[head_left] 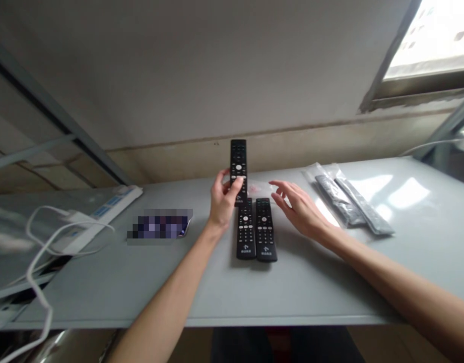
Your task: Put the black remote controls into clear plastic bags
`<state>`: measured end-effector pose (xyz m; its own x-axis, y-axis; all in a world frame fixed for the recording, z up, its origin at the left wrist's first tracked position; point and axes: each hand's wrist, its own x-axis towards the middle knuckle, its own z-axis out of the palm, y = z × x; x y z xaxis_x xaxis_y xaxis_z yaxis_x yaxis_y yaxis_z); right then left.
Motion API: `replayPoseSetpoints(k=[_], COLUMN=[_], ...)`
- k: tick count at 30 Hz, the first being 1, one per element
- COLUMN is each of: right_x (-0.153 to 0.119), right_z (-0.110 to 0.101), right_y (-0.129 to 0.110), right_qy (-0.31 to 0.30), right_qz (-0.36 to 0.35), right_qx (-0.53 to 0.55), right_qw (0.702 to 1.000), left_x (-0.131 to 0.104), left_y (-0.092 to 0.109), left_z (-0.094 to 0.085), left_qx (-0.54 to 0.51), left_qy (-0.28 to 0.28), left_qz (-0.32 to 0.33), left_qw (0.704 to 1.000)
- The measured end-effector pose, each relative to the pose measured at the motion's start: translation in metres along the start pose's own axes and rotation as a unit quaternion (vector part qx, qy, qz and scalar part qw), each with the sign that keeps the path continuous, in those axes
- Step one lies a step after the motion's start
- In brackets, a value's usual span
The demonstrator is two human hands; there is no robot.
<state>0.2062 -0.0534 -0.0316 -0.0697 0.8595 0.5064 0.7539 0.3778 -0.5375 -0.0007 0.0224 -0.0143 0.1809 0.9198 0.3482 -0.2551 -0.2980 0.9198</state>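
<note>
My left hand [223,199] grips a black remote control [238,157] upright, its thumb lying across the lower buttons. Below it, two more black remotes lie side by side on the grey table: a left one [246,237] and a right one [266,234]. The held remote covers a bit of the left one's top end. My right hand [294,204] hovers to the right of the remotes, fingers apart and nothing in them. Between the hands lies a clear plastic bag [261,189] with a reddish mark.
Two bagged dark items, a left one [337,196] and a right one [363,206], lie at the right of the table [216,307]. At the left are a blurred-out phone [159,227] and a white power strip [111,206] with white cables. A wall stands behind.
</note>
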Motion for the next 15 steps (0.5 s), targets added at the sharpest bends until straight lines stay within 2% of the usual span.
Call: replayPoseSetpoints(k=[3, 6, 8, 13, 15], right_x=[-0.002, 0.0, 0.003, 0.005, 0.005], right_z=[0.005, 0.004, 0.001, -0.002, -0.001], right_y=[-0.007, -0.005, -0.002, -0.002, -0.005], right_qy=[0.004, 0.023, 0.026, -0.017, -0.008], right_qz=[0.052, 0.08, 0.097, 0.11, 0.124], right_qx=[0.161, 0.28, 0.329, 0.453, 0.472], right_qw=[0.986, 0.956, 0.939, 0.885, 0.873], left_x=[-0.017, -0.029, -0.032, -0.029, -0.028], left_y=[0.01, 0.011, 0.009, 0.005, 0.006], left_z=[0.013, 0.019, 0.019, 0.016, 0.016], left_qx=[0.116, 0.232, 0.273, 0.296, 0.319], left_qy=[-0.141, -0.22, -0.23, -0.218, -0.215], left_qz=[0.025, 0.068, 0.087, 0.084, 0.085], left_qw=[0.983, 0.945, 0.93, 0.926, 0.919])
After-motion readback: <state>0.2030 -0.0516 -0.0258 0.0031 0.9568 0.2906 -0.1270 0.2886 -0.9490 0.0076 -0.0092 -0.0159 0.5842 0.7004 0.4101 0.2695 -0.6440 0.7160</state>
